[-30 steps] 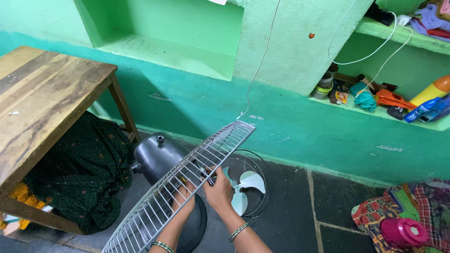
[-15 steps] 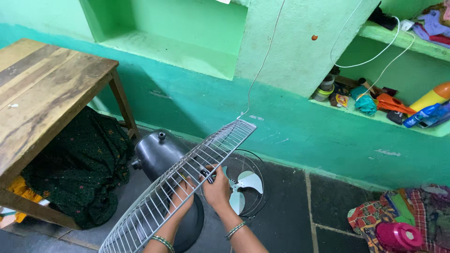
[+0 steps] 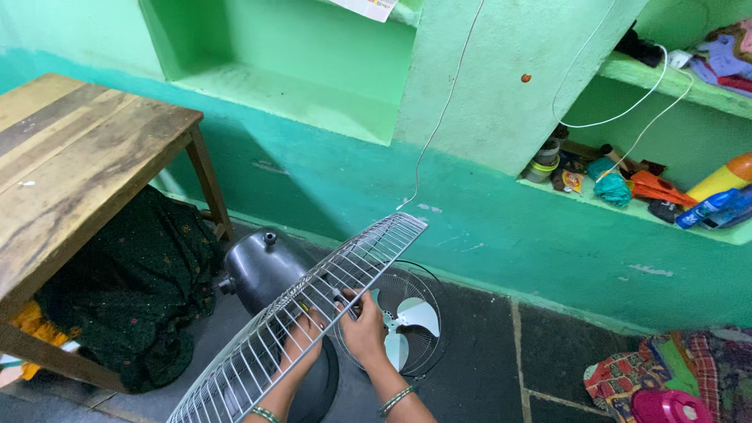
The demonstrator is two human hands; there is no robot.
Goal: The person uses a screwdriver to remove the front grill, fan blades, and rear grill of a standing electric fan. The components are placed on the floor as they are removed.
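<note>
Now, at the far left of the frame, a wooden table (image 3: pixel 78 168) is seen, with a dark patterned cloth (image 3: pixel 133 301) bundled beneath it. Just right of that, a dark metal fan motor housing (image 3: pixel 262 270) is found on the grey stone floor (image 3: pixel 470 352). Across the lower centre, a white wire fan guard (image 3: pixel 313 305) is held tilted, its far rim raised toward the middle of the frame and its near rim cut off by the bottom edge. The left hand (image 3: pixel 301 333) is pressed up against the wires from behind, fingers curled around them in a grip. Just to its right, the right hand (image 3: pixel 364 329) is closed at the centre of the guard; something small and dark is pinched at the fingertips, though what it is cannot be told. Green bangles are worn on both wrists. Behind the right hand, a second guard with pale fan blades (image 3: pixel 407 317) is seen low against the floor. A thin white cable (image 3: pixel 442 110) is hung down the green wall above. In the upper right, a wall shelf (image 3: pixel 627 200) is crowded with bottles and small items, and in the lower right corner colourful fabrics (image 3: pixel 674 368) are heaped beside a pink lidded container (image 3: pixel 666 407).
</note>
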